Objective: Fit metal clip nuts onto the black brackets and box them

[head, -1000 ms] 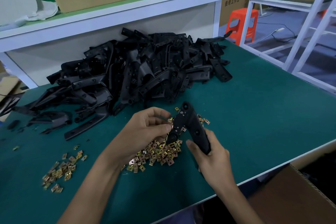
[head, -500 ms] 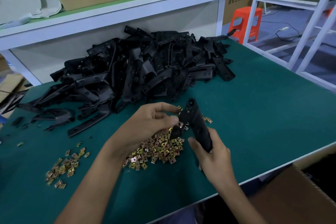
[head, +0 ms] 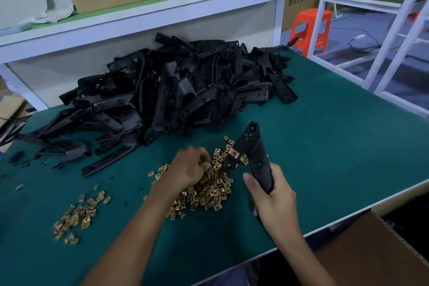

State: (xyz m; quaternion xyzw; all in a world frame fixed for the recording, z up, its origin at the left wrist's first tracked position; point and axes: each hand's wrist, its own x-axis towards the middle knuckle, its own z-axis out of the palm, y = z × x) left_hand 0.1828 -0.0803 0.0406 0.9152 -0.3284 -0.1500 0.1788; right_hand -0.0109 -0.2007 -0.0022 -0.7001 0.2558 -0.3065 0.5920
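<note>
My right hand (head: 275, 204) grips bracket (head: 254, 146) low. My left hand (head: 188, 167) curls into nut pile (head: 209, 193); can't tell if holding one. Pick single nut, slide open side over next hole.

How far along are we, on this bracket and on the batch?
Done: one brass-coloured clip nut sits on the black angled plastic bracket. In hand: the right hand grips that bracket; the left hand digs into the loose pile of gold clip nuts, likely for another. Left: the large heap of black brackets seemingly awaits nuts; boxing unseen, since the inside of the brown cardboard box is hidden.
</note>
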